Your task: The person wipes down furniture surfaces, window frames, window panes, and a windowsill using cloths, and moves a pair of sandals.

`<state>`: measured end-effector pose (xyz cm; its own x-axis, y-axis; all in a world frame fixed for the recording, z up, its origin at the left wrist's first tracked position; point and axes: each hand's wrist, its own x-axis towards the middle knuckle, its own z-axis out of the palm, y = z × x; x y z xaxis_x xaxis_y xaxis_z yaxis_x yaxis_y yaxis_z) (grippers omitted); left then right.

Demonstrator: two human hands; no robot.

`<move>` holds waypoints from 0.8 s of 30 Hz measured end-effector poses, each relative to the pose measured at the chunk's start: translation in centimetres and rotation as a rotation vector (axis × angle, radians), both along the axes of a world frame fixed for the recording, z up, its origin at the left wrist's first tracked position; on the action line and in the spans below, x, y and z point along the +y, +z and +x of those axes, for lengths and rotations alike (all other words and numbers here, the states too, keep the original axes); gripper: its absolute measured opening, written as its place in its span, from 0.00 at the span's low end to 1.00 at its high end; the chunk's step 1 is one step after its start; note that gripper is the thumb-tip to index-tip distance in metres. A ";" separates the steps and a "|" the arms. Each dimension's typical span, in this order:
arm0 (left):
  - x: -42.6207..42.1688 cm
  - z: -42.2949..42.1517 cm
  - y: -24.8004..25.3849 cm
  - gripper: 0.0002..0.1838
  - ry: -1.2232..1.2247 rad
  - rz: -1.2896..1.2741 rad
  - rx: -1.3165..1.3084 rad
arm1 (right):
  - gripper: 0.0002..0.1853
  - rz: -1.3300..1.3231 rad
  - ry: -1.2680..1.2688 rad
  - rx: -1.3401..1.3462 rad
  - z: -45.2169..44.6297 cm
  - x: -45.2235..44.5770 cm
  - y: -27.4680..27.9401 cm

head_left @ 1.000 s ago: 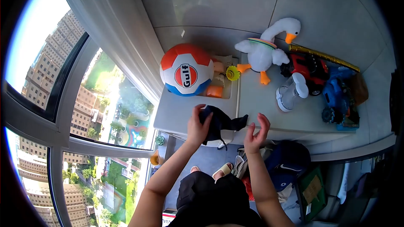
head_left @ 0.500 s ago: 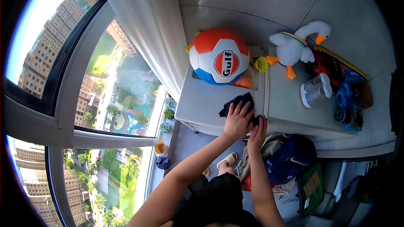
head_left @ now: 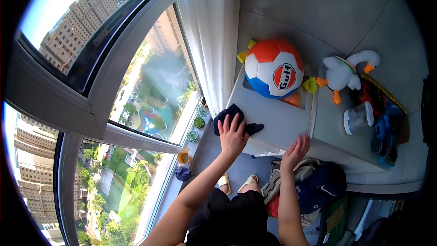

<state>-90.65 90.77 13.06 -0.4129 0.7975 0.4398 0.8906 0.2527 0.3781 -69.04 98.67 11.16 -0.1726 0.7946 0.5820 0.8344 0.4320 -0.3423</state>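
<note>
Left hand [head_left: 234, 135]: fingers spread, palm down on dark cloth [head_left: 231, 119] at left near corner of white cabinet [head_left: 277, 120]. Right hand [head_left: 296, 151]: fingers close together, at cabinet's near edge; contact unclear. Ball [head_left: 274, 69] farther back, left of plush goose [head_left: 339, 74].

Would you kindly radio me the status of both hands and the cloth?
Left hand spread on dark cloth, at cabinet window end. Right hand empty, at front edge. Ball behind, clear of cloth.
</note>
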 end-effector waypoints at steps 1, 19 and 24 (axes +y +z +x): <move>0.2 1.1 -0.1 0.24 -0.085 0.041 -0.043 | 0.21 -0.005 0.052 -0.010 -0.7 -0.5 -0.3; -15.1 -5.9 1.3 0.29 0.556 0.586 -0.322 | 0.16 -0.034 0.913 0.415 -13.4 -5.9 5.1; -19.6 -9.5 8.2 0.29 0.619 0.768 -0.282 | 0.15 -0.095 1.235 0.579 -21.8 -10.2 11.3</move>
<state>-100.17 71.21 21.24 -0.8240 -0.0465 0.5647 0.5397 0.2390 0.8072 -90.84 88.45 22.50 -0.5447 0.3425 0.7655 -0.3455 0.7401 -0.5770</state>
